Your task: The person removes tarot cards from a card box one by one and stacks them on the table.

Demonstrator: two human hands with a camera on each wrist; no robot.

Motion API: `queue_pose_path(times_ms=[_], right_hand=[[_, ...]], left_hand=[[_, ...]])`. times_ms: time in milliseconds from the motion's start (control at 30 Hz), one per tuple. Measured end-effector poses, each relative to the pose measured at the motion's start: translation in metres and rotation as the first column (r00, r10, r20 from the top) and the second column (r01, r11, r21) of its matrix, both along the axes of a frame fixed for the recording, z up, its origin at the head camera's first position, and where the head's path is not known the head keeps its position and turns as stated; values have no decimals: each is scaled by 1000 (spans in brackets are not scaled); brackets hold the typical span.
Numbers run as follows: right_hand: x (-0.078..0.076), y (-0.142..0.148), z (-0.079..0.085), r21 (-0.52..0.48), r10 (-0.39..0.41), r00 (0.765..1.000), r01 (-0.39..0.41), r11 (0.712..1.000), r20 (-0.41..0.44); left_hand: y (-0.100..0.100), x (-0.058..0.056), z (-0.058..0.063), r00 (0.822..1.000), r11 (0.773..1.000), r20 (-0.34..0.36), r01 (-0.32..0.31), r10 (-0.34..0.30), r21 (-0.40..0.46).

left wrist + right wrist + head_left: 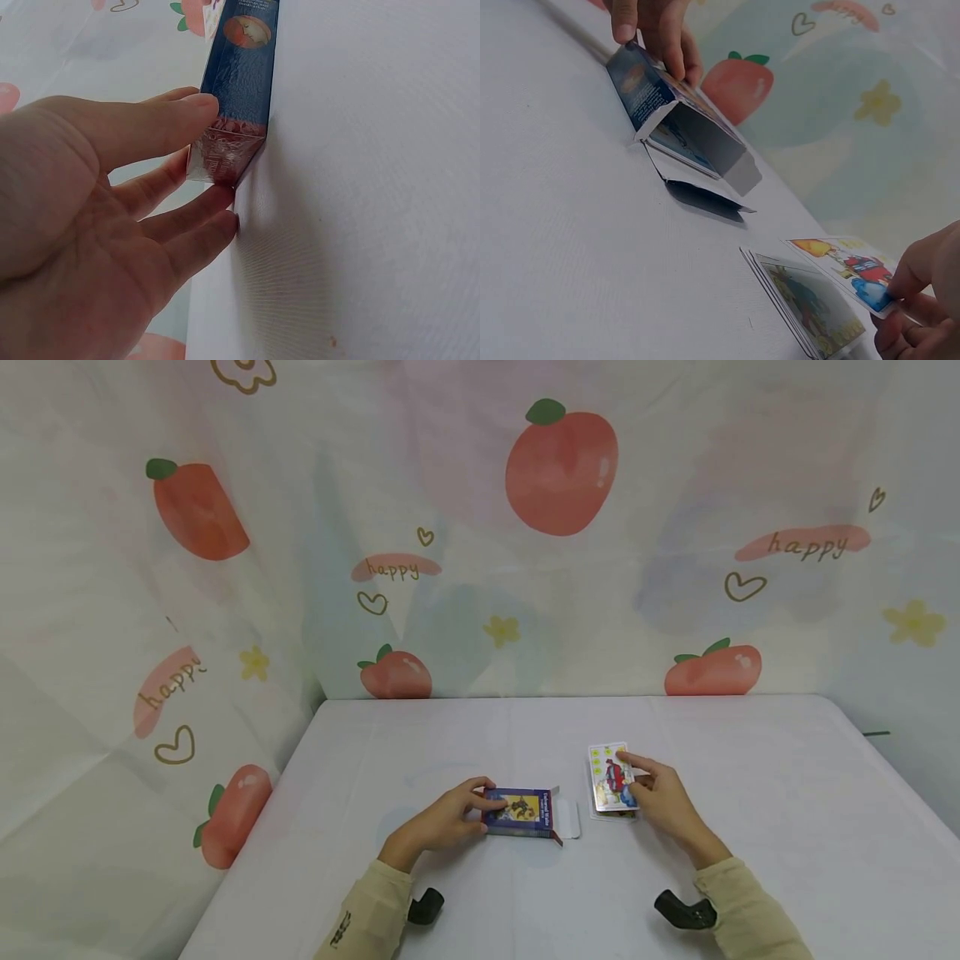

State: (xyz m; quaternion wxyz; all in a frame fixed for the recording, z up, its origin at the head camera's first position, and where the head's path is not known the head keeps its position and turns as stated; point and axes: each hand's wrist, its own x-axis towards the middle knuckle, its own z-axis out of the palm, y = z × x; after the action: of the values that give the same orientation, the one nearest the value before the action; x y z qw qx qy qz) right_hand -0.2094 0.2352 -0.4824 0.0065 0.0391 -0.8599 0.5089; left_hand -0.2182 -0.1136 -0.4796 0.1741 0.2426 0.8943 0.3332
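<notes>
My left hand (444,817) holds the closed end of a dark blue card box (517,815) lying on the table, its thumb and fingers on the box's edges. The box's open end faces right, with a white flap (568,819) folded out; in the right wrist view, cards (679,144) show inside. To the right of the box, my right hand (670,804) pinches a colourful picture card (855,271) at its corner between thumb and fingers. This card is tilted up over a small stack of cards (804,306), which it mostly hides in the head view.
A white cloth covers the table (480,735). Behind and to the left hangs a curtain (465,485) printed with fruit, hearts and flowers. Black curved pieces stick out by the left sleeve (367,906) and the right sleeve (750,902).
</notes>
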Motion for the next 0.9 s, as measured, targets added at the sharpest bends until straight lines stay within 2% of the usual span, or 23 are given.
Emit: queue_pose_path(times_ms=[233, 467, 633, 900], right_hand=[[0, -2, -2, -3, 18, 1000, -18, 1000, 10], [-1, -4, -7, 111, 10, 1000, -8, 994, -15], [-2, -5, -11, 146, -7, 999, 14, 989, -47], [0, -6, -13, 237, -10, 999, 20, 971, -41]], left_hand=[[-1, 0, 0, 1000, 1000, 3, 0, 0, 5], [-1, 0, 0, 1000, 1000, 4, 3, -3, 11], [0, 0, 0, 1000, 1000, 2, 2, -2, 7], [0, 1, 0, 1000, 1000, 6, -3, 3, 1]])
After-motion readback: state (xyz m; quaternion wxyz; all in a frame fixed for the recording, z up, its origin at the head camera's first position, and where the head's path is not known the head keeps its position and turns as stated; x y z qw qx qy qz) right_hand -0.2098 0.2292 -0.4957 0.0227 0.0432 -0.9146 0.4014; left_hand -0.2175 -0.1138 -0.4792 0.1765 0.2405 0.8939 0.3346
